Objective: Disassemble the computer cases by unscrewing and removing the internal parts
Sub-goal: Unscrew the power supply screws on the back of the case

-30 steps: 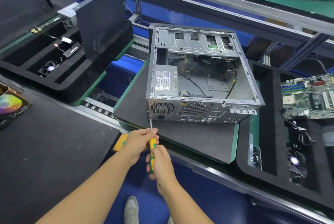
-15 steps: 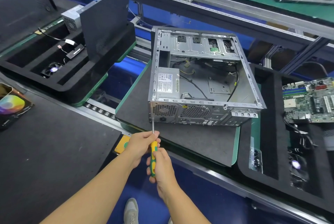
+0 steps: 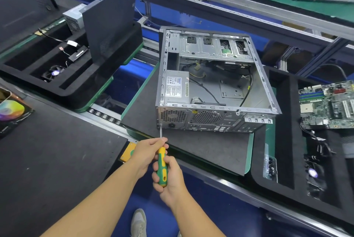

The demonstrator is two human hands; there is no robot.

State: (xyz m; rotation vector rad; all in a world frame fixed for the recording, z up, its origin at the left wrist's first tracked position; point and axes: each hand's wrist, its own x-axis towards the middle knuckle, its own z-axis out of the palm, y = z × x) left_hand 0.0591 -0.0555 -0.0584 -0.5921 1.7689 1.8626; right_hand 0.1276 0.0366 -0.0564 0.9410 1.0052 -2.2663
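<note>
An open grey computer case [image 3: 214, 81] lies on its side on a dark mat [image 3: 145, 110], its rear panel toward me. A power supply [image 3: 176, 89] with a white label sits inside at the left, with loose cables beside it. A yellow-and-green screwdriver [image 3: 161, 166] points up at the case's rear lower-left corner, tip on a screw [image 3: 160, 124]. My right hand [image 3: 170, 177] grips the handle from below. My left hand [image 3: 148, 153] pinches the top of the handle where the shaft begins.
A black foam tray [image 3: 76, 91] at the left holds a fan, small parts and an upright side panel. Another foam tray [image 3: 283, 141] at the right carries a motherboard [image 3: 329, 104], a fan and a bag of screws. A conveyor rail runs in front of me.
The hands and screwdriver stay at the same corner of the case. The view has shifted slightly; the right hand's grip has turned a little on the handle.
</note>
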